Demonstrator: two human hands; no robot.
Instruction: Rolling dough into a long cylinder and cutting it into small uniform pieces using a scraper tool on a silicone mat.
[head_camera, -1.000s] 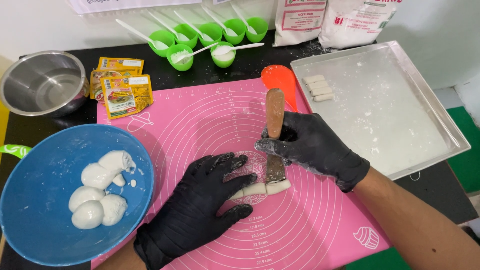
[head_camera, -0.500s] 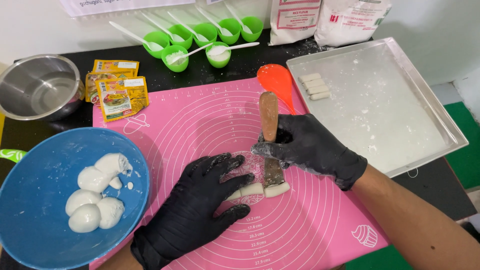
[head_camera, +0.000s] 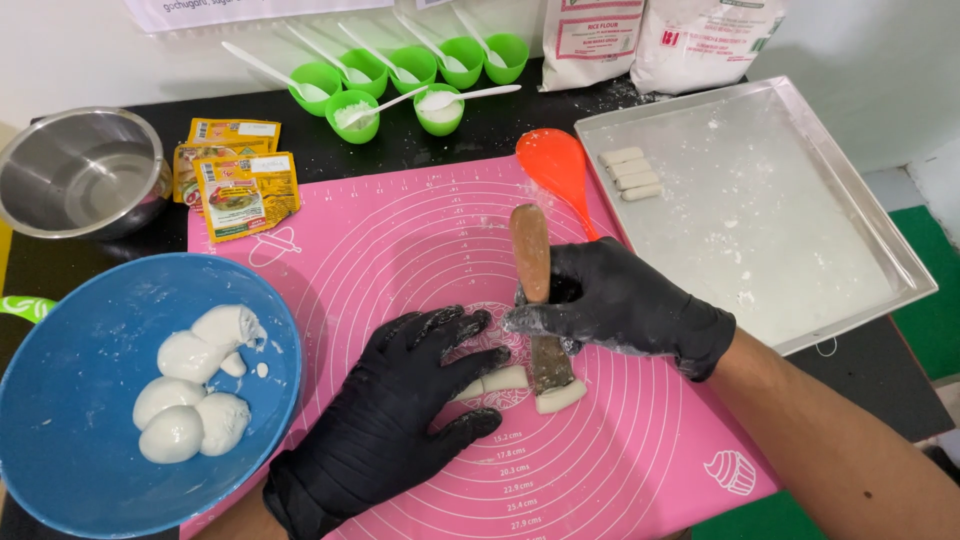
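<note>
1. The right hand (head_camera: 625, 305), in a black glove, sits just right of the frame's centre, fingers wrapped tight round the wooden handle of a scraper (head_camera: 538, 300).
2. The scraper blade points down at the pink mat (head_camera: 400, 250), touching a cut piece (head_camera: 559, 396) of white dough.
3. The left hand (head_camera: 400, 410), also gloved, lies flat and spread at lower centre, gripping nothing, fingertips pressing on the dough roll (head_camera: 497, 381).
4. The cut piece lies just right of the roll, slightly apart.
5. A blue bowl (head_camera: 70, 400) with dough balls (head_camera: 195, 385) is at lower left.
6. The tray (head_camera: 800, 200) at upper right holds four pieces (head_camera: 630, 173).
</note>
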